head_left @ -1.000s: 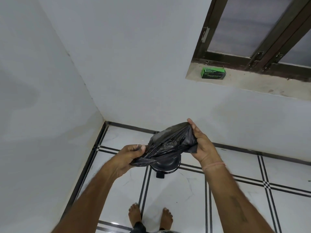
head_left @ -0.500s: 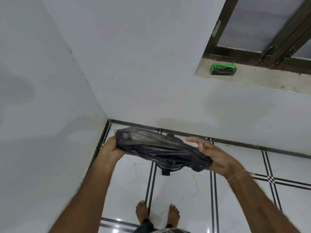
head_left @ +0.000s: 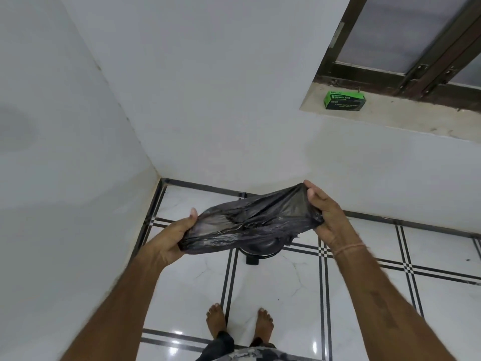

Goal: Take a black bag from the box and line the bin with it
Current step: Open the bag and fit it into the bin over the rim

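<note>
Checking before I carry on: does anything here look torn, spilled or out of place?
Nothing stands out. The black bag is crumpled but shows no tear, stretched between the left hand and right hand. The box sits flat on the sill; no spill on the floor.

Plain white walls (head_left: 208,100) meet in a corner just above the left hand (head_left: 171,238). Glossy white floor tiles (head_left: 273,295) with thin black double stripes run below both hands. A dark brown window frame (head_left: 426,61) with frosted panes and a dusty sill (head_left: 416,118) sits high above the right hand (head_left: 325,217).
</note>
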`<act>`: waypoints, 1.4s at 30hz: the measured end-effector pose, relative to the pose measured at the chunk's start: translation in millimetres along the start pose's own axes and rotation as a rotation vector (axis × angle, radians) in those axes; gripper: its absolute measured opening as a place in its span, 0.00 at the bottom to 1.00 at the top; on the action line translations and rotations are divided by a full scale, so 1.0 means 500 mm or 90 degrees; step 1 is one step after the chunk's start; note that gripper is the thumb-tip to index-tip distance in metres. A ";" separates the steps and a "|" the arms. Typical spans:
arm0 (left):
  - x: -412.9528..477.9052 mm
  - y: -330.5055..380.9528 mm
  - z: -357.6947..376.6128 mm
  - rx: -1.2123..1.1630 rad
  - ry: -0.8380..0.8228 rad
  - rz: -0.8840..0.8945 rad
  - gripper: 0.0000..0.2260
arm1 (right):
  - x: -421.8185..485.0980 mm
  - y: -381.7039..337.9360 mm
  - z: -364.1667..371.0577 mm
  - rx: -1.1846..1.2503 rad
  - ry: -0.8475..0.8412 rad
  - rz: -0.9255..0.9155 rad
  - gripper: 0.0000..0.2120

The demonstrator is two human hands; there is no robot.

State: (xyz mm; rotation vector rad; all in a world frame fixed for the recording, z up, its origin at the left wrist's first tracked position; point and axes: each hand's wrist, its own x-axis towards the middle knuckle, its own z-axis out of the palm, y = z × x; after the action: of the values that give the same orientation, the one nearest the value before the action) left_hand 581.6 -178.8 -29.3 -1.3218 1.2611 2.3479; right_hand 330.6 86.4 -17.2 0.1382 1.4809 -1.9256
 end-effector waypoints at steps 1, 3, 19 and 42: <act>0.000 0.002 0.005 -0.080 0.029 0.009 0.27 | -0.004 0.011 0.003 -0.083 -0.002 0.005 0.17; 0.004 0.006 0.013 -0.219 0.077 0.028 0.26 | -0.011 0.043 0.007 -0.276 -0.016 0.005 0.15; 0.062 -0.048 -0.028 -0.243 0.045 0.169 0.18 | -0.016 0.034 0.014 0.029 0.043 0.149 0.14; -0.016 0.203 0.095 0.012 0.086 0.337 0.32 | 0.060 -0.080 0.263 -0.566 0.080 -0.379 0.16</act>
State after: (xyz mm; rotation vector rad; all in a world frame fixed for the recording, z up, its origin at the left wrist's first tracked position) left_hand 505.4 -205.7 48.5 -1.2804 1.8631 2.5959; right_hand 326.7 -39.3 45.8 -0.6552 2.5198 -1.4710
